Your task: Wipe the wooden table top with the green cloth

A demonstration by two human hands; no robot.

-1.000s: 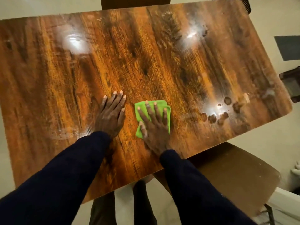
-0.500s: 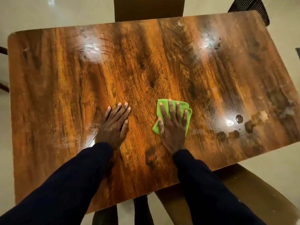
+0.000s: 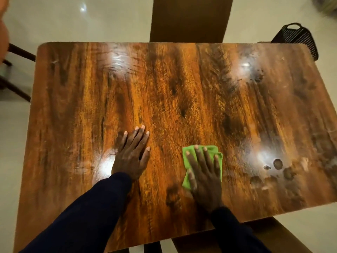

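My right hand (image 3: 204, 178) lies flat, fingers straight, pressing the folded cloth (image 3: 209, 149) onto the table (image 3: 182, 88) near its front edge, right of centre; it grips nothing. My left hand (image 3: 131, 156) rests flat on bare wood, bracing me. I judge even pressure and overlapping sweeps right toward the dark spots (image 3: 278, 164) would serve best.

Warm, dimmish indoor light from overhead throws four white glare spots on the glossy surface (image 3: 182, 99), brightest beside the left hand (image 3: 131, 157) & at right by the dark smudges (image 3: 277, 164). Wide-angle lens bows the surface edges. Corners w/ basket (image 3: 299, 39) & chair (image 3: 16, 70) are motion-blurred; centre fairly sharp.
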